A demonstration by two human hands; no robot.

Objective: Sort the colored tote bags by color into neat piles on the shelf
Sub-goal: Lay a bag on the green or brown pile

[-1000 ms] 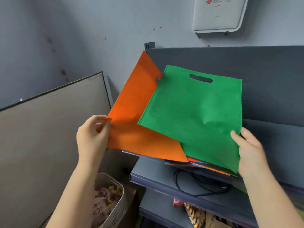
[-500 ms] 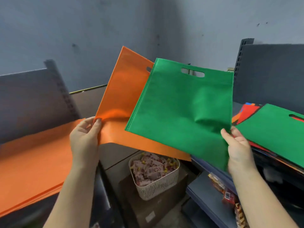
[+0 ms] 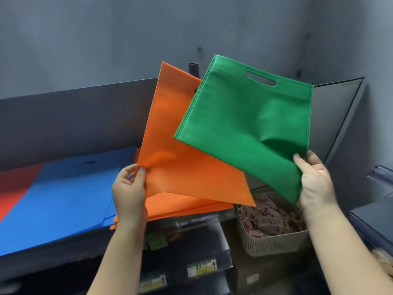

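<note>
My left hand (image 3: 129,188) pinches the lower left corner of an orange tote bag (image 3: 170,145), held up and tilted. My right hand (image 3: 314,179) grips the lower right corner of a green tote bag (image 3: 244,120) with a cut-out handle, which overlaps the orange one in front. Below them on the dark shelf (image 3: 53,245) lie piles: an orange pile (image 3: 187,207) under the held bag, a blue pile (image 3: 63,194) to its left, and a red pile (image 3: 12,188) at the far left edge.
A dark back panel (image 3: 74,120) rises behind the shelf. A pale basket (image 3: 272,243) of packets stands on the floor at the lower right. Lower shelves carry price labels (image 3: 202,267). A board (image 3: 336,116) leans against the grey wall on the right.
The view has swung left from the mixed stack to the sorted shelf. Both hands carried the orange and green bags along; the blue and red piles came into sight.
</note>
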